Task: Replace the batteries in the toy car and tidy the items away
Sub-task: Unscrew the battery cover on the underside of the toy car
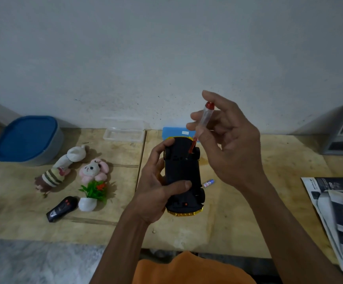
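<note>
Black toy car (181, 175) underside-up in left hand (156, 193), right hand (226, 140) pinching screwdriver (202, 124), battery (209, 183) just beside

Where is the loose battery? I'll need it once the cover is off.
In the head view, the battery lies on the wooden table just right of the upturned toy car, below the right hand.

**Colours on the table**

The toy car (181, 175) shows a black underside with yellow trim. The screwdriver (202, 124) is clear with a red cap and red shaft. The tub (28, 140) is grey under a blue lid. One plush (93, 171) is pink, another (61, 169) striped green and cream. The table (238, 212) is pale wood.
</note>
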The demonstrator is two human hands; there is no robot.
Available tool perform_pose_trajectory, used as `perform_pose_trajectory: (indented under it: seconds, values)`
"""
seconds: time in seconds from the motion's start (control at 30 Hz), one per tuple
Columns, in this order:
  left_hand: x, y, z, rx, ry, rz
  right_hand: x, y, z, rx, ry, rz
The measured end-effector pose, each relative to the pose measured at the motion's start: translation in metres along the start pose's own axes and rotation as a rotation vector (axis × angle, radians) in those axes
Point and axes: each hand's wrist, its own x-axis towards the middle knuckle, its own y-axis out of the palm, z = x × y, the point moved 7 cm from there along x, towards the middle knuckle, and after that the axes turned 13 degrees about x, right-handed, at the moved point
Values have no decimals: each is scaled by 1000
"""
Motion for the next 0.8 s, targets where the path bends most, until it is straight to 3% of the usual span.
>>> perform_pose_trajectory:
  seconds: [0.17, 0.67, 0.8]
  values:
    - [2, 0, -1, 3, 1, 9, 1, -4, 0, -11, -20, -81]
    - [4, 2, -3, -20, -3, 27, 5, 1, -2, -4, 20, 30]
    - [5, 1, -2, -23, 0, 28, 9, -2, 6, 120, -11, -25]
